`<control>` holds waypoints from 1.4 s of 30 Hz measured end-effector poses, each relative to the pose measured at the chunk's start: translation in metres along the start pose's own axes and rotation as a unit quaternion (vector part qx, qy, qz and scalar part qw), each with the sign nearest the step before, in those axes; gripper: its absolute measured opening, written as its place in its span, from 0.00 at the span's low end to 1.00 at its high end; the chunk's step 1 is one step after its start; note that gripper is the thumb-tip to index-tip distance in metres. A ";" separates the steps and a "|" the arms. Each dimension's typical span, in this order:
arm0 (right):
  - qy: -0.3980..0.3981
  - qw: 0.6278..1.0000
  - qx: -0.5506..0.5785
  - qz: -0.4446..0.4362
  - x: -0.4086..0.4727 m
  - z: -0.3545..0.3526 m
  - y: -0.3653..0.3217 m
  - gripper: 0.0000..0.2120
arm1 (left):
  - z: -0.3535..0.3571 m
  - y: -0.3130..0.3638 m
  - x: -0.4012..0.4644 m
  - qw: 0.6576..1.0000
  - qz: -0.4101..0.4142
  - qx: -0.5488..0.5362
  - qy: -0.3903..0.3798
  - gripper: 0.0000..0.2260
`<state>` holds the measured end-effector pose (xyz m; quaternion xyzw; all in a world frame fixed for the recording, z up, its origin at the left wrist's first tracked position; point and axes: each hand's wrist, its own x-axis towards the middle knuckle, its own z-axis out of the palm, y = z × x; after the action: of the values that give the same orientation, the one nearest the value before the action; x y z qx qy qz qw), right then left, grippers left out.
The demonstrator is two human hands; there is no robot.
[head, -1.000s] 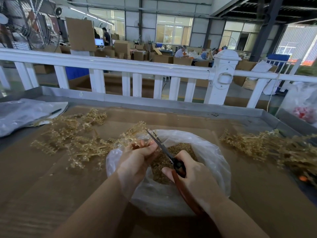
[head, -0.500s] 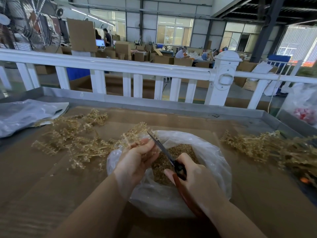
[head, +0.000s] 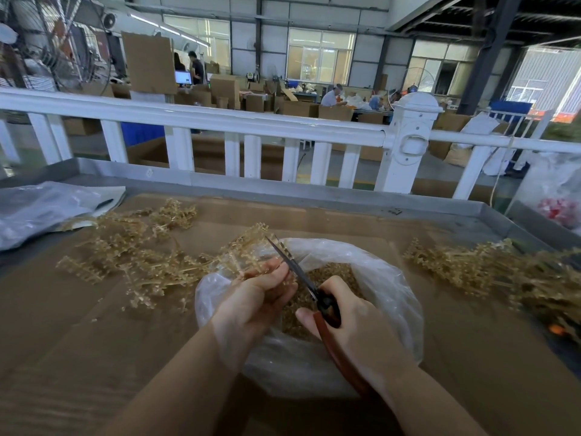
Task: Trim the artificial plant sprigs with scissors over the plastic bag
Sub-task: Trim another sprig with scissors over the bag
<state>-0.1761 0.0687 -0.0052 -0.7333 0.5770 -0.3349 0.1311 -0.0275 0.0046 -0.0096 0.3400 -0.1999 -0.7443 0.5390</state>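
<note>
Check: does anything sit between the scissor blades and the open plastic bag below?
Nothing visible does. The metal, brown-handled scissors in the right hand meet the golden sprig held by the left hand directly over the clear plastic bag.

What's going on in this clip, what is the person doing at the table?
A person is trimming gold artificial sprigs. The left hand holds one sprig above the open plastic bag, and the right hand grips scissors whose blades are at that sprig. Cut bits lie inside the bag. One pile of sprigs lies to the left on the table, another pile to the right.
</note>
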 end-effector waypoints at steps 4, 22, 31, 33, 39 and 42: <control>-0.001 1.000 0.014 -0.002 0.000 -0.001 0.000 0.13 | 0.000 -0.001 0.000 1.000 -0.015 0.000 -0.020 0.10; 0.006 1.000 -0.016 -0.021 0.003 0.004 0.007 0.13 | -0.009 0.001 -0.001 0.997 -0.007 0.065 -0.035 0.13; -0.010 1.000 -0.029 -0.009 0.000 0.002 0.003 0.14 | -0.008 0.000 0.001 0.998 0.033 0.051 0.004 0.04; -0.016 1.000 -0.023 -0.002 0.001 0.001 0.002 0.13 | -0.009 -0.001 0.001 0.997 0.040 0.073 -0.002 0.05; -0.016 1.000 -0.011 0.001 0.003 0.001 0.002 0.13 | -0.009 -0.002 -0.001 0.994 0.037 0.101 -0.013 0.05; -0.012 1.000 -0.007 -0.003 0.004 0.003 0.004 0.13 | -0.008 -0.002 -0.002 0.994 0.025 0.107 -0.024 0.07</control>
<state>-0.1763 0.0630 -0.0082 -0.7400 0.5754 -0.3224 0.1316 -0.0226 0.0074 -0.0165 0.3729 -0.2997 -0.7130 0.5126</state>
